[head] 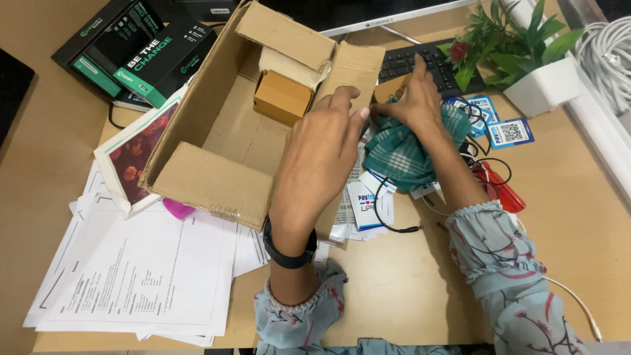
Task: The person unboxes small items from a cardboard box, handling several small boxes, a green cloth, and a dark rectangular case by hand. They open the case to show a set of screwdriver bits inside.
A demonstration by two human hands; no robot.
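Note:
An open cardboard box (217,177) lies on the desk with a small tan box (281,97) inside at its far end. My left hand (322,154) hovers at the box's right wall, fingers curled and pointing toward a green checked cloth (404,154). My right hand (411,98) pinches the top edge of that cloth, index finger stretched toward the black keyboard (427,62). The cloth lies bunched over cards and cables just right of the box. A black watch sits on my left wrist.
Loose printed sheets (138,269) spread at the front left, with a picture-covered book (135,154) above them. Dark packages (141,49) lie far left. A potted plant (519,46), sticker cards (509,131), a red object (499,187), black cable (388,213) and white cables (608,49) crowd the right.

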